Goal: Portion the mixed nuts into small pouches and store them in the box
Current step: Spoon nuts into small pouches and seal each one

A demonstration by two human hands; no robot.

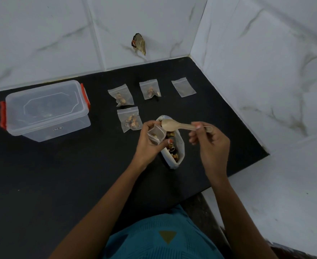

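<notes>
black counter [42, 174] | white marbled tiles [42, 34] | broken wall spot [138, 43] | teal shirt [163, 240]

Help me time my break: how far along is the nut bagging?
Done: three filled pouches lie on the counter. In hand: the left hand holds a fourth pouch open while the right hand holds a spoon over it, above the nut bag. Left: one empty pouch, then moving all five into the closed box.
</notes>
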